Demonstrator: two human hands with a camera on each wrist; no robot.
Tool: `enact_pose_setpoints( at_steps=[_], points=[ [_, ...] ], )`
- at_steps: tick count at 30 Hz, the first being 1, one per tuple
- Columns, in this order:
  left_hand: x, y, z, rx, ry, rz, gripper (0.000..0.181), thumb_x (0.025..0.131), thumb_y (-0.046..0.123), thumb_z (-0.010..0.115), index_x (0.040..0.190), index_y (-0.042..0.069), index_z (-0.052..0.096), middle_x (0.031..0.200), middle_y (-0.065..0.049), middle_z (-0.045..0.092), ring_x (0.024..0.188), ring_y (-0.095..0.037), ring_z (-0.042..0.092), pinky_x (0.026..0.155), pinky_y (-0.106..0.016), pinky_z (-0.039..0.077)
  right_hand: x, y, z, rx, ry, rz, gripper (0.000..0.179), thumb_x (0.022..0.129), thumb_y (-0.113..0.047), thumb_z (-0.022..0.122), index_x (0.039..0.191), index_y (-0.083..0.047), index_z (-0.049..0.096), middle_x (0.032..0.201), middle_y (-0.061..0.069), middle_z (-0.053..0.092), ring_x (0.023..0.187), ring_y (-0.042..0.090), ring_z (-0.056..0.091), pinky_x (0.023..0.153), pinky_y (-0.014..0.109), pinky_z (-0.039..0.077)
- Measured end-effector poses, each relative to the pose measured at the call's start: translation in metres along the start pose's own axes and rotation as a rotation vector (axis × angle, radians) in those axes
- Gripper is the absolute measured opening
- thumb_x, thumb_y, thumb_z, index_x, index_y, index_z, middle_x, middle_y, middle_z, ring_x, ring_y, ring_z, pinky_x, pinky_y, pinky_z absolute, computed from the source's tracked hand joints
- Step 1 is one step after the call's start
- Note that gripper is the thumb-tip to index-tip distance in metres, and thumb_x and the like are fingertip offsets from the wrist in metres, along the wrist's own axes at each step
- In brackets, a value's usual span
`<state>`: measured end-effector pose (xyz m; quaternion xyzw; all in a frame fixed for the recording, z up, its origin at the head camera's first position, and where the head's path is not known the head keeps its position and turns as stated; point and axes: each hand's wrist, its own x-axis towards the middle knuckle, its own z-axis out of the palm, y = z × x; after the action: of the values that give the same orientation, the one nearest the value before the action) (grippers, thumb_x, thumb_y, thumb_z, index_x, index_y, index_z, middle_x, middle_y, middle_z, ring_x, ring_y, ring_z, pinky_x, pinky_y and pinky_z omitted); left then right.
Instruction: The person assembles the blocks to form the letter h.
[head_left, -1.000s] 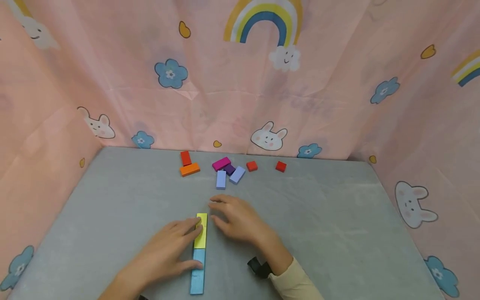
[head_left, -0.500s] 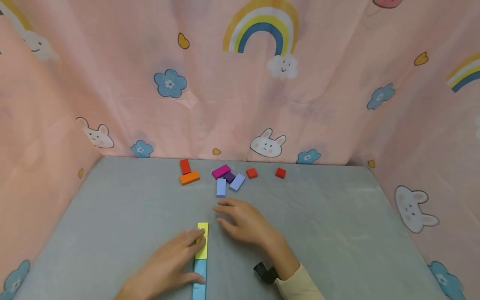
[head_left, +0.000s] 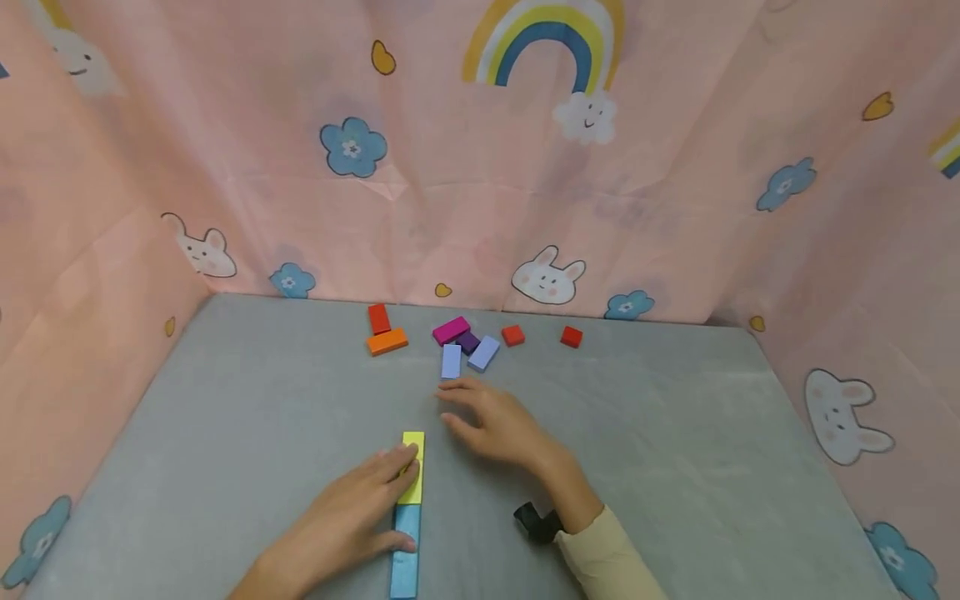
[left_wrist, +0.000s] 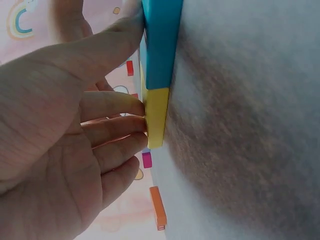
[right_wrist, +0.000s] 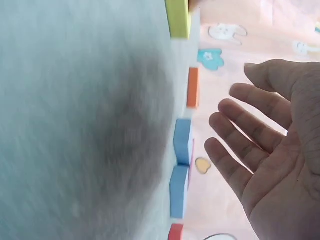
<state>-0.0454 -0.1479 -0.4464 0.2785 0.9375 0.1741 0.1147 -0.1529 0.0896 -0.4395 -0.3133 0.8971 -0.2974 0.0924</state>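
Right hand [head_left: 498, 421] has moved a little farther out since the earlier frame, toward the nearest pale-blue block [head_left: 451, 361]; left hand [head_left: 341, 517] stays over the yellow strip [head_left: 413, 493] and blue strip [head_left: 407, 519]. We find these strips end to end, touching, on the near part of the grey table [head_left: 675, 458], left of centre. Their shared long axis runs near to far, leaning slightly right at the far end; yellow points far, blue near.

Left hand: spread, fingers on yellow, thumb on blue. Right hand: loosely spread, holding nothing, just beside the nearest pale-blue block; we cannot tell whether they touch.

We judge the step in hand to be steadying the line while reaching for another piece. Next move probably calls for the right hand to narrow on that block, whose long axis also runs near to far.

Beyond it we note a second pale-blue block [head_left: 483, 353], slanting right at its far end, with purple [head_left: 467, 342] and magenta [head_left: 451, 330] blocks; orange block [head_left: 387, 342] lies left.
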Motion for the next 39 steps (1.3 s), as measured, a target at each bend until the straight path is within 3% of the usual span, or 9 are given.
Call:
enact_pose_setpoints(
  at_steps=[4, 20, 27, 36, 39],
  points=[
    [0.002, 0.001, -0.001, -0.006, -0.011, -0.009, 0.092, 0.081, 0.046, 0.089, 0.151, -0.001, 0.054, 0.165, -0.015, 0.048, 0.151, -0.033, 0.049, 0.125, -0.05, 0.043, 0.008, 0.01, -0.006, -0.028, 0.033, 0.023, 0.041, 0.103, -0.021, 0.07, 0.142, -0.008, 0.068, 0.148, 0.008, 0.065, 0.137, 0.026, 0.062, 0.117, 0.048, 0.053],
    [0.01, 0.003, -0.007, -0.046, -0.044, -0.006, 0.089, 0.08, 0.043, 0.09, 0.151, 0.002, 0.056, 0.163, -0.013, 0.051, 0.15, -0.031, 0.051, 0.123, -0.05, 0.045, 0.045, 0.028, -0.006, -0.218, 0.019, 0.084, 0.051, 0.103, -0.023, 0.069, 0.151, -0.007, 0.059, 0.162, 0.012, 0.052, 0.15, 0.03, 0.05, 0.126, 0.049, 0.044],
    [0.009, 0.002, -0.004, -0.031, -0.027, 0.003, 0.087, 0.08, 0.044, 0.09, 0.149, 0.001, 0.058, 0.162, -0.013, 0.051, 0.149, -0.032, 0.052, 0.12, -0.051, 0.048, 0.053, 0.025, -0.007, -0.32, -0.002, 0.065, 0.046, 0.105, -0.022, 0.067, 0.147, -0.004, 0.062, 0.16, 0.014, 0.055, 0.152, 0.03, 0.049, 0.129, 0.048, 0.04],
    [0.005, -0.001, -0.002, -0.011, -0.01, 0.014, 0.085, 0.082, 0.046, 0.088, 0.149, 0.003, 0.059, 0.161, -0.012, 0.053, 0.147, -0.033, 0.054, 0.115, -0.052, 0.053, 0.057, 0.02, -0.003, -0.251, 0.006, 0.092, 0.042, 0.102, -0.025, 0.072, 0.14, -0.007, 0.069, 0.147, 0.009, 0.064, 0.133, 0.025, 0.065, 0.117, 0.045, 0.054],
    [0.003, -0.001, -0.002, -0.035, -0.024, 0.003, 0.085, 0.082, 0.045, 0.088, 0.149, 0.003, 0.058, 0.162, -0.013, 0.052, 0.147, -0.034, 0.054, 0.114, -0.053, 0.054, 0.057, 0.022, 0.0, -0.228, 0.021, 0.086, 0.044, 0.101, -0.026, 0.074, 0.139, -0.006, 0.069, 0.146, 0.009, 0.065, 0.133, 0.026, 0.064, 0.117, 0.045, 0.053]
  ],
)
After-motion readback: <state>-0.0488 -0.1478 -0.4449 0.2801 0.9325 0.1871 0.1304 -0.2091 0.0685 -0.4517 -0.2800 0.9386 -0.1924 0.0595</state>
